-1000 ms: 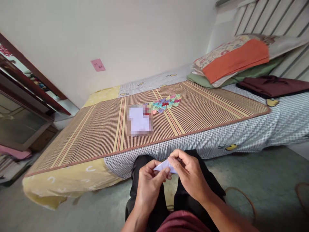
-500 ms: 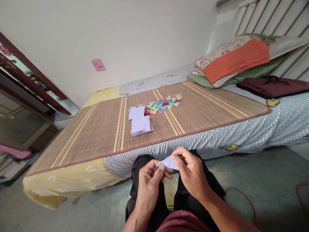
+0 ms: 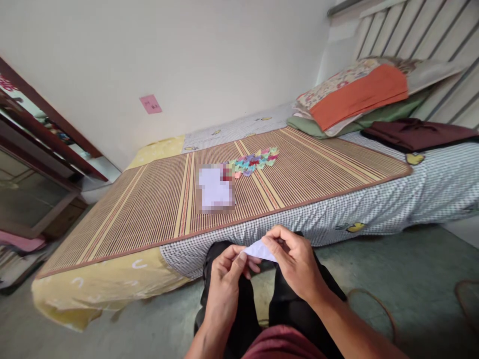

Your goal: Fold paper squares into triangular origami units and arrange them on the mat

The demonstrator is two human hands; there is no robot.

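A folded piece of pale lilac paper (image 3: 261, 250), roughly triangular, is stretched between my two hands above my knees. My left hand (image 3: 229, 269) pinches its pointed left corner between thumb and forefinger. At the wider right end, my right hand (image 3: 294, 259) grips the paper with the thumb on top and fingers behind, hiding that edge. Beyond them on the bed lies a pale paper stack (image 3: 217, 192), blurred by pixelation. Several small folded papers in many colours (image 3: 256, 161) lie in rows just right of it.
A striped bamboo mat (image 3: 149, 209) covers much of the bed. Pillows with an orange cloth (image 3: 361, 94) and a folded maroon item (image 3: 415, 133) rest at the right end. A cord (image 3: 376, 301) lies on the floor to the right.
My left thumb has slid toward the paper's left tip, leaving more of the paper exposed. My right hand keeps its grip. The view has shifted slightly.
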